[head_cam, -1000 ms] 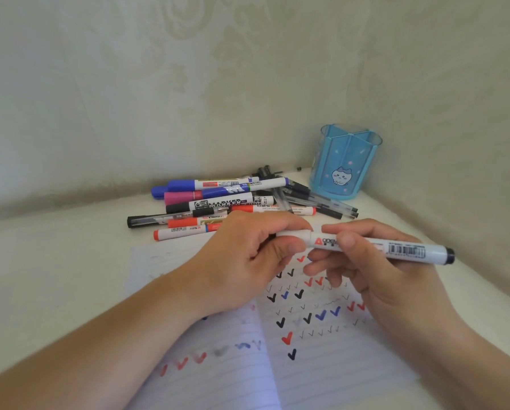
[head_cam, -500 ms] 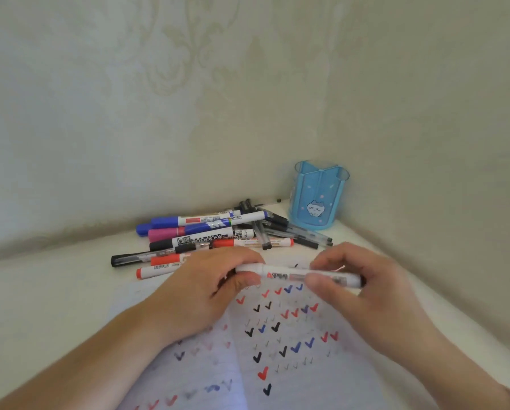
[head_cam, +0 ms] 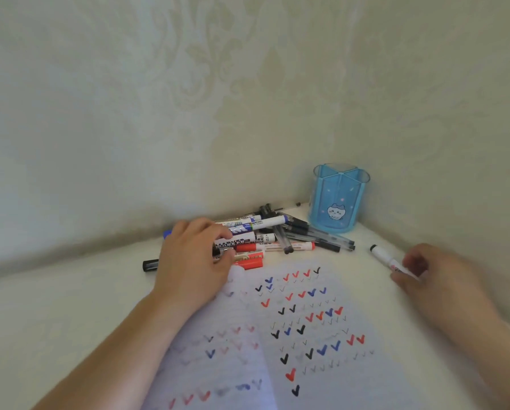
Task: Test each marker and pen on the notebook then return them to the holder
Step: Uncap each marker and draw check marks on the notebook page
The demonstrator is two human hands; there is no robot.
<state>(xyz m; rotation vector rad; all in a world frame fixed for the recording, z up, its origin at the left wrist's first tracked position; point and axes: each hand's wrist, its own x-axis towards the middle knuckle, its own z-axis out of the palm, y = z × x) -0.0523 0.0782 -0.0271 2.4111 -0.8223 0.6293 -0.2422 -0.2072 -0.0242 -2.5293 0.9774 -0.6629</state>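
Observation:
An open lined notebook [head_cam: 307, 321] full of red, blue and black check marks lies in front of me. Behind it lies a pile of markers and pens [head_cam: 277, 238]. In the corner stands the blue holder [head_cam: 338, 199], upright, with nothing showing in it. My left hand [head_cam: 194, 258] reaches into the pile, thumb and fingers curled round the end of a black-labelled marker [head_cam: 242, 241]. My right hand [head_cam: 431, 276], blurred, pinches a white marker with a black cap [head_cam: 384, 256] low over the table, right of the notebook.
Patterned walls meet in a corner just behind the holder and close in on the right. A black pen [head_cam: 150, 265] pokes out left of my left hand. The pale tabletop [head_cam: 55, 306] stretches left of the notebook.
My hands have parted. The left one let go of the white marker and went forward to the pile. The right one carried the capped white marker off to the right.

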